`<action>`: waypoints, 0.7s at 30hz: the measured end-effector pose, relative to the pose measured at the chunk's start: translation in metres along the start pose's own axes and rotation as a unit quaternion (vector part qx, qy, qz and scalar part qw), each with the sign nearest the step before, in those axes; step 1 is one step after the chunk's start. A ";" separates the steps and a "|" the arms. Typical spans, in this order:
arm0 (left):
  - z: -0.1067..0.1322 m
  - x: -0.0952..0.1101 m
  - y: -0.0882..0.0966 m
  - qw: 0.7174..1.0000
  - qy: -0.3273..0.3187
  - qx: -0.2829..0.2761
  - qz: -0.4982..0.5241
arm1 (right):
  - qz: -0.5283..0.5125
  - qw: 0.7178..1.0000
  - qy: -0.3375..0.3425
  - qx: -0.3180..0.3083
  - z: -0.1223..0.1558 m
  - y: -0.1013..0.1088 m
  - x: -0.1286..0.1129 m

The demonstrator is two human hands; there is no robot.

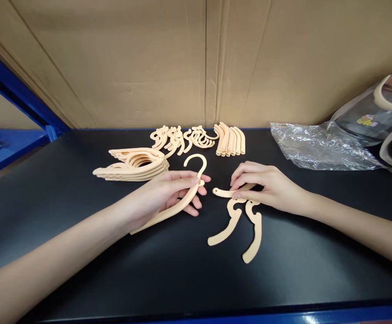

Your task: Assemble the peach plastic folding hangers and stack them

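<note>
My left hand (164, 191) is closed, thumb against fingers, on a partly joined cream hanger (179, 208): a hook on top and one curved arm sloping down to the left. Over the table, my right hand (265, 183) grips a cream hanger arm (222, 193), whose holed end sticks out to the left; its other end is partly hidden by the fingers. Just below that hand lie two notched hanger pieces, one angled left (228, 229) and one nearly upright (254, 238). Their top ends sit close to the right hand's fingers.
Beyond my left hand is a stack of folded cream hangers (131, 168). Loose hooks and notched pieces (182, 138) lie at the back, beside a row of curved arms (229, 140). Clear plastic wrap (320, 146) and a transparent bag (361, 117) occupy the right. Cardboard (131, 63) stands behind the black table (169, 279).
</note>
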State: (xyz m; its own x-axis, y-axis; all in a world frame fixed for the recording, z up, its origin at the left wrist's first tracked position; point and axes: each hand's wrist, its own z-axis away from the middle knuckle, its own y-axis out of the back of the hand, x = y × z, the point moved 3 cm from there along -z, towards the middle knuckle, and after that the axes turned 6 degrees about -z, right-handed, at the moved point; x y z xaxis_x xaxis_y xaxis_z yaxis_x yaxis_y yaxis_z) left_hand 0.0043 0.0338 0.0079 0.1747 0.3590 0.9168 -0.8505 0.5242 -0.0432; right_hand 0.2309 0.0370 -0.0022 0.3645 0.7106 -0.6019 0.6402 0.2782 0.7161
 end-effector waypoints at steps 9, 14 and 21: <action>0.001 0.003 -0.002 1.000 0.002 0.001 -0.024 | 0.111 0.992 0.052 -0.003 0.001 -0.005 -0.013; 0.001 0.005 -0.004 0.998 -0.017 -0.006 -0.057 | 0.147 0.987 0.051 0.045 0.004 -0.004 -0.015; 0.005 0.005 -0.014 0.998 -0.007 -0.035 -0.043 | 0.293 0.943 0.148 0.042 0.007 -0.007 -0.026</action>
State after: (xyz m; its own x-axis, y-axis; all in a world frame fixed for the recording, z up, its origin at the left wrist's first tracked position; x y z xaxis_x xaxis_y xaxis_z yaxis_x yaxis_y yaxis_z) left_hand 0.0145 0.0243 0.0156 0.2372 0.3000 0.9240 -0.7960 0.6052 0.0079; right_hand 0.2218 0.0121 0.0058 0.4753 0.8795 0.0237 0.4435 -0.2628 0.8569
